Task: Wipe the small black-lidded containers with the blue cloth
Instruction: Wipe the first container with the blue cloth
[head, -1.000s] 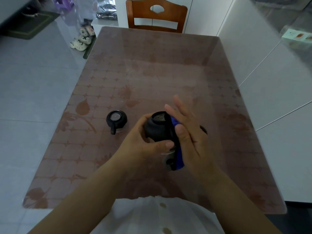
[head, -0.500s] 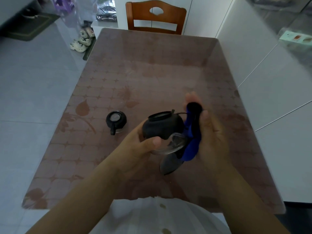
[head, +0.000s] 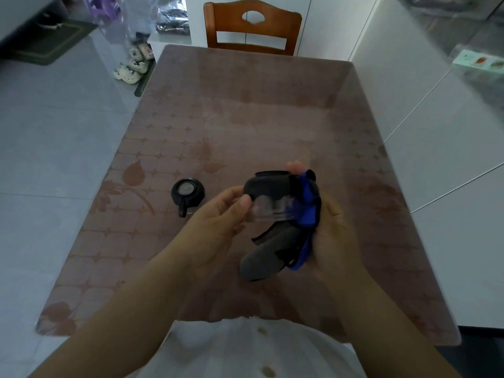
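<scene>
While the left hand [head: 218, 214] grips a small clear container with a rounded black lid [head: 268, 197], holding it tilted in the air above the table [head: 245, 118], the right hand [head: 335, 227] presses a blue cloth with a grey face [head: 305, 211] against the container's right side. The left thumb lies across the transparent wall just below the lid, and the other left fingers are hidden behind the container. The right hand's fingers curl round the cloth, with their tips showing just past the lid's far edge. Blue folds of the cloth bunch between the right palm and the container, while the grey part hangs down below it toward the person.

A second small container with a black lid and a short black handle [head: 188, 192] stands upright on the table, to the left of the hands and apart from them, its handle pointing toward the person. The table carries a brownish covering patterned with leaves and stars. A brown wooden chair [head: 252, 25] stands at its far end. Pale spotted shoes [head: 132, 65] lie on the grey tiled floor beyond the table's far left corner. A white buttoned shirt [head: 245, 350] fills the bottom of the view.
</scene>
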Demonstrator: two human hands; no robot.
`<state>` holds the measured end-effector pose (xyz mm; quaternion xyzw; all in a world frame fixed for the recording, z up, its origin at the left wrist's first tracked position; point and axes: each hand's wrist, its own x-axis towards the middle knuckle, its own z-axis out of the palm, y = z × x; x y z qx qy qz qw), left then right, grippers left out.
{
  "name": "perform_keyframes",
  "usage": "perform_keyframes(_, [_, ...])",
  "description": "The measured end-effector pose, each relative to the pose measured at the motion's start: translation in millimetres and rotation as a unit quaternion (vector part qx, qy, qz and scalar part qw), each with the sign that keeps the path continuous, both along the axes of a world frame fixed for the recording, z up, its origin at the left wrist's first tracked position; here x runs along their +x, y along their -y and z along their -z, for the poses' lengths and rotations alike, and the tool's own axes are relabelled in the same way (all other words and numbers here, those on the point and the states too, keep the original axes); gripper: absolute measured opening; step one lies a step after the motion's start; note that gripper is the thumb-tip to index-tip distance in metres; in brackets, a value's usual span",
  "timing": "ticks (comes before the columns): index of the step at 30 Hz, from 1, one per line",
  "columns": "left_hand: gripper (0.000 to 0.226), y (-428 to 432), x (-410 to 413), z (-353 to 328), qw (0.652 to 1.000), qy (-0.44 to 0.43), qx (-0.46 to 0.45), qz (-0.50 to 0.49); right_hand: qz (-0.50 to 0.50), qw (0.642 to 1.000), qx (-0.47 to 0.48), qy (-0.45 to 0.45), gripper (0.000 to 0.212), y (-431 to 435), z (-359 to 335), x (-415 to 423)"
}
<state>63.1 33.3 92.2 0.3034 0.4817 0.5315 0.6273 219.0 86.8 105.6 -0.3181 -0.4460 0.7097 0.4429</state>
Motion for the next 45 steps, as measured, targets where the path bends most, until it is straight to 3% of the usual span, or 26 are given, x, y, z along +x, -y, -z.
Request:
perform_keyframes(3, [0.037,-1,5,-4,0.999,-0.032,-0.001,0.023,-0.011,0.988,0.122,0.099,0.036,2,5,-2])
perform_keyframes(6, [0.084,-1,7,0,0.997,-0.071,0.009,0.014,-0.036,0.965,0.225,0.133,0.033,7,10,-7])
perform_keyframes(8, [0.090,-1,5,1,0.997,-0.079,0.019,0.011,-0.026,0.976,0.187,0.106,0.038,8,12,-8])
perform_keyframes(11, [0.082,-1,1,0,0.997,-0.049,0.037,0.036,-0.011,0.997,0.055,0.045,0.050,3,14,-5])
perform_keyframes(13, [0.080,-1,-2,-1,0.996,-0.042,0.039,0.066,-0.013,0.999,-0.013,0.043,0.044,-4,11,-3])
perform_keyframes(16, [0.078,-3,-4,0,0.990,-0.055,0.029,0.124,-0.035,0.998,-0.018,0.040,0.032,-14,2,2])
perform_keyframes(20, [0.065,-3,-5,-2,0.983,-0.078,0.028,0.165,-0.205,0.972,0.033,0.112,0.026,-23,-13,5])
perform_keyframes(24, [0.068,-2,-4,-2,0.977,-0.098,0.030,0.185,-0.265,0.957,-0.039,0.112,0.025,-28,-11,9])
perform_keyframes(28, [0.084,1,-2,7,0.979,-0.098,0.003,0.177,-0.216,0.968,-0.061,0.114,0.029,-23,-1,7])
perform_keyframes(33, [0.088,2,-3,14,0.983,-0.080,0.009,0.163,-0.114,0.985,-0.057,0.112,0.037,-23,8,3])
perform_keyframes(38, [0.102,-2,-12,10,0.996,-0.038,0.025,0.077,-0.028,0.997,-0.044,0.065,0.034,-21,5,8])
perform_keyframes(40, [0.102,-4,-11,10,0.997,-0.052,0.027,0.042,-0.007,0.998,-0.009,0.058,0.032,-13,-1,6])
perform_keyframes(45, [0.075,-3,9,5,0.999,-0.014,0.036,0.026,-0.034,0.963,0.167,0.207,0.038,6,-3,-11])
